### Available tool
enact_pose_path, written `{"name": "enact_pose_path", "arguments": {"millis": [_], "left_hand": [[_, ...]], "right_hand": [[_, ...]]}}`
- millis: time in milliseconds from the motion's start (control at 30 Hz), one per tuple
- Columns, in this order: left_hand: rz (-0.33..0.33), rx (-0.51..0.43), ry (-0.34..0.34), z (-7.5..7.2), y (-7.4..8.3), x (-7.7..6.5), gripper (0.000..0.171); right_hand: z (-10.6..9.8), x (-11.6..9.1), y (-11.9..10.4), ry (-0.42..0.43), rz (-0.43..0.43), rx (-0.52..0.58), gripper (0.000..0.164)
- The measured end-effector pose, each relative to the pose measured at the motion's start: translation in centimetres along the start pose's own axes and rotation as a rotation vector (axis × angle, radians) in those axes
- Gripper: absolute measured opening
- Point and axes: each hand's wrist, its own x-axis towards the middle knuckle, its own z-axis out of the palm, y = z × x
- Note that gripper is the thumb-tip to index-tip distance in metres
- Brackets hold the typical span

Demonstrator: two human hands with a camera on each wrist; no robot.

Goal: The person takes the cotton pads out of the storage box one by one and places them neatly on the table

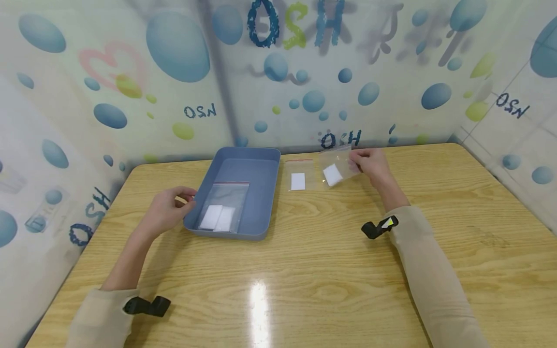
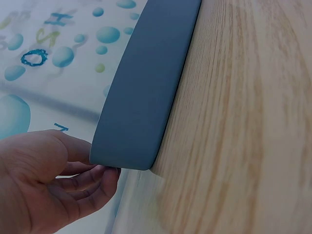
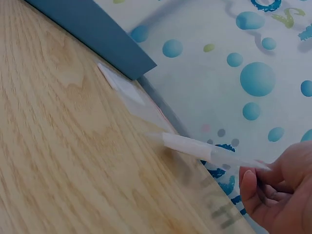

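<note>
At the left side of the grey-blue plastic tray [image 1: 263, 208], my left hand [image 1: 163, 212] pinches the rim with curled fingers. In the left wrist view the fingertips meet the corner of the tray [image 2: 141, 92] and are partly hidden by it. Inside the tray lies a clear zip bag [image 1: 230, 193] with white square pieces. Toward the back, my right hand [image 1: 372, 164] pinches the edge of another clear zip bag [image 1: 345, 166], holding it tilted with a white piece inside. A similar bag [image 1: 298, 181] lies flat between that one and the tray.
The wooden table [image 1: 322, 270] extends in front of the tray and to the right. A patterned curtain-like wall [image 1: 304, 96] stands close behind its back edge, and more of it runs along both sides.
</note>
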Motion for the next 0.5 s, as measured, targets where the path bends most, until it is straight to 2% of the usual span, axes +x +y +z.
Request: {"name": "enact_pose_path", "arguments": {"millis": [133, 300, 367, 500], "left_hand": [[0.000, -0.004, 0.000, 0.00, -0.03, 0.01, 0.033], [0.000, -0.004, 0.003, -0.01, -0.03, 0.00, 0.033], [0.000, -0.004, 0.003, -0.02, 0.00, -0.01, 0.033], [0.000, -0.003, 0.002, -0.02, 0.03, -0.01, 0.033]], "right_hand": [[0.00, 0.08, 0.40, 0.024, -0.023, -0.052, 0.034], [0.09, 0.03, 0.54, 0.045, -0.040, -0.204, 0.031], [0.06, -0.02, 0.54, 0.037, -0.030, -0.257, 0.031], [-0.02, -0.09, 0.59, 0.001, 0.005, -0.289, 0.033]]}}
